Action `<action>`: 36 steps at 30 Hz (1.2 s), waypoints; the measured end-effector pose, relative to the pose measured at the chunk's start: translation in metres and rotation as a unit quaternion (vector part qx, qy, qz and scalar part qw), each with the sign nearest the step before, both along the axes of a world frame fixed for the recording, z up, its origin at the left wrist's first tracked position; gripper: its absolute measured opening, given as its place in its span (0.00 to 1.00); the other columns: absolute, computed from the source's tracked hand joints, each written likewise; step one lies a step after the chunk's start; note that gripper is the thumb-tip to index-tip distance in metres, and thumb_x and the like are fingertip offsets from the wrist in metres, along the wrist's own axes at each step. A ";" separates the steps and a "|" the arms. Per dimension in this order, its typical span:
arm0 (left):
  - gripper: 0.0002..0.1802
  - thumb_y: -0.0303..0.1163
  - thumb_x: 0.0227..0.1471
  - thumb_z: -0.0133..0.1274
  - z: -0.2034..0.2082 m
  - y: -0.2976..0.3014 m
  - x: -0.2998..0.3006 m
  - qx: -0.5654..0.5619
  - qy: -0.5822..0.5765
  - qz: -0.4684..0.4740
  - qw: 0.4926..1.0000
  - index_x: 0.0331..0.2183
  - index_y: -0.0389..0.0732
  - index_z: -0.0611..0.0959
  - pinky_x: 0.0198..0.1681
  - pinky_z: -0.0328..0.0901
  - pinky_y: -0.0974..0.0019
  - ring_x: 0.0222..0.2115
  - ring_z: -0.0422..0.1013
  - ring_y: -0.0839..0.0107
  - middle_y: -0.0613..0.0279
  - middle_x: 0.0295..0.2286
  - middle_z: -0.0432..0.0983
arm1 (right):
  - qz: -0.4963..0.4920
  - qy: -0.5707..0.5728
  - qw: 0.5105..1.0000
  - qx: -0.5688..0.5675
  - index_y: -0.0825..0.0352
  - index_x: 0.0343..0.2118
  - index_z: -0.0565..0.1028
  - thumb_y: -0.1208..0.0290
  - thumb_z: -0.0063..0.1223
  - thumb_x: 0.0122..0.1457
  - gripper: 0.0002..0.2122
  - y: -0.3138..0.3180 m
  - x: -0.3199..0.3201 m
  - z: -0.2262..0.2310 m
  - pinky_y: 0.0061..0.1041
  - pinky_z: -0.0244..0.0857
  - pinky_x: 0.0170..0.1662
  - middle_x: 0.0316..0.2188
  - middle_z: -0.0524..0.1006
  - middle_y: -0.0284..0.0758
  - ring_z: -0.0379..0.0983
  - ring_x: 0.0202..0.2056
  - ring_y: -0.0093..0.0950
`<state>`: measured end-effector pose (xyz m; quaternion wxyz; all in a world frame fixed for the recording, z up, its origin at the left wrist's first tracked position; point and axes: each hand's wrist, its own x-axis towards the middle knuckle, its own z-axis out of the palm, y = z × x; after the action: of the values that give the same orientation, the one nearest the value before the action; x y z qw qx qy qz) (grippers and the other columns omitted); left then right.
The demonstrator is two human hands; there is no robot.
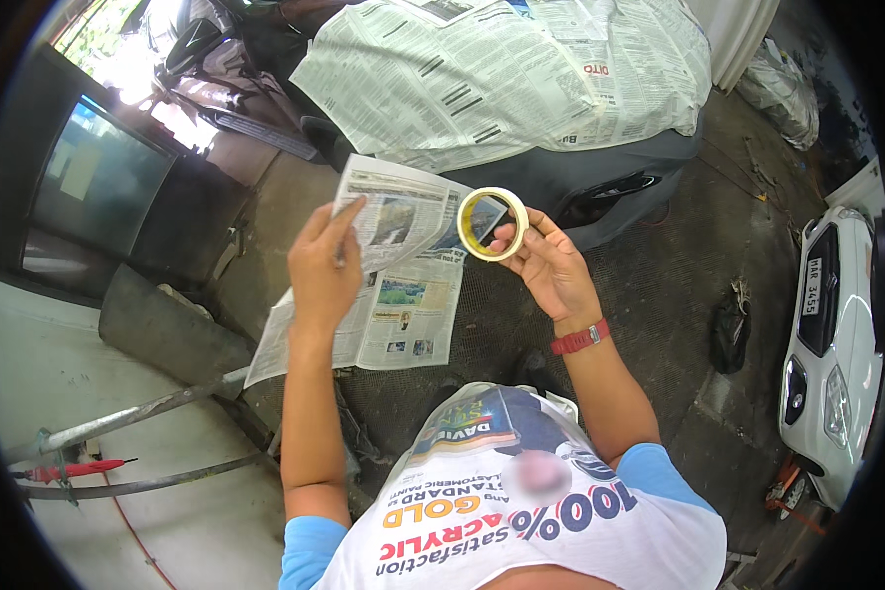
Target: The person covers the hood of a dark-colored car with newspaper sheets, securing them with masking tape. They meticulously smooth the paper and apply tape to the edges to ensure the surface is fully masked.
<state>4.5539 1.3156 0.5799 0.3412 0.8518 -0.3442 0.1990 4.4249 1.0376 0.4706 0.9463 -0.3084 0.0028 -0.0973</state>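
Observation:
My left hand [327, 264] grips a newspaper sheet [410, 300] by its left side, with the index finger lying over the paper. The sheet hangs partly folded, its lower part spread below the hand. In my right hand [551, 258] is a roll of pale masking tape [464, 228], held by its right side with fingers through the ring. The roll is beside the sheet's right edge and overlaps it in view; I cannot tell whether they touch. Ahead, newspaper [521, 79] covers the top of a dark grey car [600, 192].
A white car [834, 364] stands at the right. A black bag [731, 334] lies on the dark floor. Metal pipes [133, 418] and a red-handled tool [77, 470] are at the lower left. A plastic-wrapped bundle [779, 93] sits at the far right.

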 end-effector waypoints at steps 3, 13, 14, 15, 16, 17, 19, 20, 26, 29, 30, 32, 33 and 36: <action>0.21 0.25 0.57 0.65 -0.029 -0.001 -0.014 0.011 0.057 0.021 0.998 0.53 0.43 0.89 0.48 0.74 0.56 0.43 0.82 0.50 0.47 0.45 0.84 | 0.030 -0.004 0.998 0.056 0.69 0.64 0.71 0.72 0.50 0.75 0.17 0.007 -0.001 -0.004 0.47 0.80 0.57 0.44 0.84 0.41 0.84 0.49 0.36; 0.23 0.30 0.53 0.72 -0.048 -0.028 -0.058 -0.026 0.089 -0.043 0.995 0.52 0.43 0.90 0.44 0.75 0.56 0.40 0.83 0.53 0.51 0.40 0.85 | -0.029 0.137 0.987 0.076 0.69 0.61 0.73 0.68 0.51 0.77 0.15 0.056 -0.001 0.015 0.37 0.86 0.50 0.44 0.84 0.37 0.86 0.46 0.31; 0.22 0.29 0.54 0.71 -0.051 -0.026 -0.057 -0.021 0.075 -0.045 0.996 0.51 0.43 0.90 0.42 0.75 0.57 0.39 0.83 0.53 0.52 0.39 0.85 | -0.008 0.141 0.990 0.002 0.68 0.60 0.74 0.68 0.52 0.77 0.15 0.058 -0.002 0.016 0.35 0.85 0.49 0.43 0.83 0.37 0.85 0.46 0.30; 0.20 0.27 0.55 0.69 -0.054 -0.024 -0.055 -0.042 0.042 -0.034 0.998 0.50 0.42 0.90 0.40 0.75 0.57 0.37 0.83 0.54 0.53 0.37 0.86 | 0.012 0.144 0.987 -0.073 0.68 0.59 0.75 0.67 0.53 0.77 0.14 0.056 -0.004 0.016 0.33 0.84 0.49 0.43 0.83 0.37 0.85 0.45 0.29; 0.19 0.27 0.55 0.69 -0.053 -0.021 -0.054 -0.045 0.046 -0.023 0.998 0.50 0.42 0.90 0.41 0.75 0.57 0.37 0.83 0.54 0.53 0.38 0.86 | 0.030 0.143 0.978 -0.147 0.67 0.58 0.76 0.66 0.53 0.76 0.13 0.053 -0.004 0.017 0.32 0.84 0.49 0.43 0.82 0.37 0.84 0.45 0.28; 0.19 0.27 0.55 0.69 -0.053 -0.015 -0.054 -0.048 0.049 -0.009 0.998 0.50 0.42 0.90 0.42 0.76 0.56 0.38 0.83 0.54 0.53 0.39 0.86 | 0.025 0.147 0.935 -0.320 0.67 0.55 0.78 0.66 0.58 0.74 0.13 0.051 -0.005 0.020 0.25 0.79 0.46 0.41 0.81 0.34 0.80 0.43 0.22; 0.20 0.24 0.57 0.67 -0.053 -0.003 -0.053 -0.041 0.050 -0.009 0.998 0.52 0.42 0.90 0.41 0.75 0.58 0.38 0.83 0.53 0.52 0.40 0.86 | -0.042 0.003 0.815 -0.577 0.68 0.51 0.78 0.67 0.61 0.71 0.12 0.040 -0.006 0.012 0.25 0.72 0.48 0.42 0.81 0.31 0.76 0.39 0.21; 0.21 0.23 0.57 0.66 -0.054 0.001 -0.053 -0.045 0.070 -0.016 0.996 0.53 0.42 0.89 0.41 0.75 0.58 0.39 0.83 0.53 0.51 0.41 0.85 | -0.044 -0.039 0.810 -0.583 0.69 0.50 0.78 0.68 0.61 0.71 0.11 0.042 -0.004 0.013 0.26 0.72 0.49 0.43 0.81 0.31 0.76 0.40 0.21; 0.22 0.24 0.60 0.63 -0.044 0.006 -0.065 -0.054 0.183 0.049 0.980 0.56 0.41 0.88 0.46 0.74 0.59 0.43 0.83 0.54 0.47 0.43 0.84 | 0.051 -0.003 0.899 -0.435 0.70 0.45 0.77 0.70 0.59 0.72 0.08 0.066 -0.003 0.012 0.29 0.73 0.52 0.40 0.84 0.35 0.81 0.41 0.24; 0.21 0.29 0.58 0.69 -0.038 0.011 -0.065 -0.071 0.140 0.009 0.988 0.53 0.41 0.90 0.45 0.74 0.60 0.39 0.82 0.57 0.50 0.40 0.84 | 0.031 0.012 0.903 -0.428 0.71 0.45 0.76 0.71 0.58 0.72 0.07 0.082 -0.004 0.012 0.29 0.74 0.51 0.36 0.84 0.35 0.82 0.41 0.25; 0.21 0.30 0.57 0.70 -0.036 0.012 -0.066 -0.071 0.136 -0.006 0.988 0.52 0.40 0.90 0.45 0.74 0.60 0.39 0.82 0.58 0.51 0.40 0.85 | 0.035 0.012 0.898 -0.439 0.70 0.45 0.76 0.72 0.58 0.72 0.07 0.087 -0.005 0.012 0.29 0.74 0.50 0.36 0.84 0.35 0.82 0.41 0.25; 0.20 0.32 0.54 0.73 -0.039 0.015 -0.068 -0.062 0.148 0.012 0.987 0.48 0.40 0.92 0.46 0.74 0.61 0.40 0.83 0.58 0.53 0.40 0.86 | 0.040 0.007 0.887 -0.461 0.70 0.45 0.76 0.72 0.58 0.72 0.07 0.096 -0.003 0.016 0.29 0.74 0.49 0.36 0.84 0.35 0.82 0.40 0.25; 0.19 0.31 0.53 0.73 -0.044 0.018 -0.069 -0.068 0.157 0.020 0.985 0.48 0.39 0.92 0.46 0.73 0.62 0.40 0.83 0.58 0.53 0.40 0.86 | 0.027 0.018 0.884 -0.466 0.70 0.45 0.77 0.71 0.60 0.70 0.08 0.103 -0.002 0.015 0.31 0.74 0.47 0.35 0.84 0.37 0.82 0.39 0.28; 0.13 0.29 0.54 0.72 -0.045 0.019 -0.074 -0.095 0.177 0.046 0.978 0.41 0.36 0.92 0.45 0.73 0.61 0.38 0.82 0.58 0.55 0.37 0.85 | 0.016 0.013 0.846 -0.532 0.71 0.45 0.77 0.75 0.59 0.70 0.06 0.111 0.001 0.014 0.26 0.73 0.48 0.36 0.84 0.36 0.82 0.39 0.23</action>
<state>4.4797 1.3344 0.5352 0.4669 0.8519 -0.2186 0.0921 4.4257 1.1488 0.4849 0.6380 -0.7661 -0.0419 -0.0649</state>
